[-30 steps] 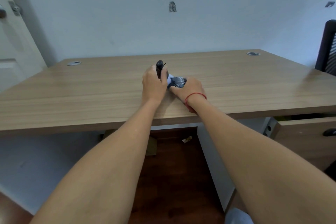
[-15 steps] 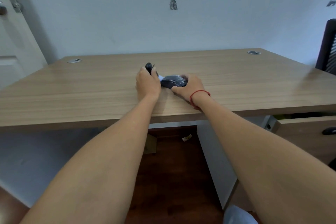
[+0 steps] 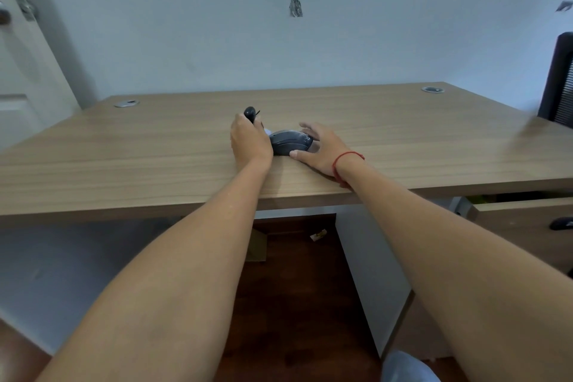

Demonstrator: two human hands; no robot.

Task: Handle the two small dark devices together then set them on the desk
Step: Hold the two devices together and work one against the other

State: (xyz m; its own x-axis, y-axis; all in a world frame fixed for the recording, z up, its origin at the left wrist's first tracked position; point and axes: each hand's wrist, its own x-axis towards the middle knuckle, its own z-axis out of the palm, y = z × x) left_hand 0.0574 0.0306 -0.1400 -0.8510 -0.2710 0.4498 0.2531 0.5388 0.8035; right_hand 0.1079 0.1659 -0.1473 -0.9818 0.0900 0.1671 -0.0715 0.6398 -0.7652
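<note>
A dark grey computer mouse [image 3: 290,143] lies flat on the wooden desk [image 3: 155,146], near its front edge. My right hand [image 3: 322,147] rests just right of it with fingers spread; the thumb and fingertips still touch its side. My left hand [image 3: 249,141] is closed around a small dark device [image 3: 250,112], whose rounded top sticks up above the fist. A bit of something white shows between the left hand and the mouse. Most of the small device is hidden inside the fist.
Two round cable grommets sit at the desk's back corners, left grommet [image 3: 126,103] and right grommet [image 3: 432,89]. A black chair [image 3: 559,80] stands at the far right. A half-open drawer [image 3: 524,217] juts out below the desk on the right. A door [image 3: 18,71] is at left.
The mouse went from tilted up against the small device to lying flat on the desk. My right hand opened and slid off it to the right. The left hand moved slightly left.
</note>
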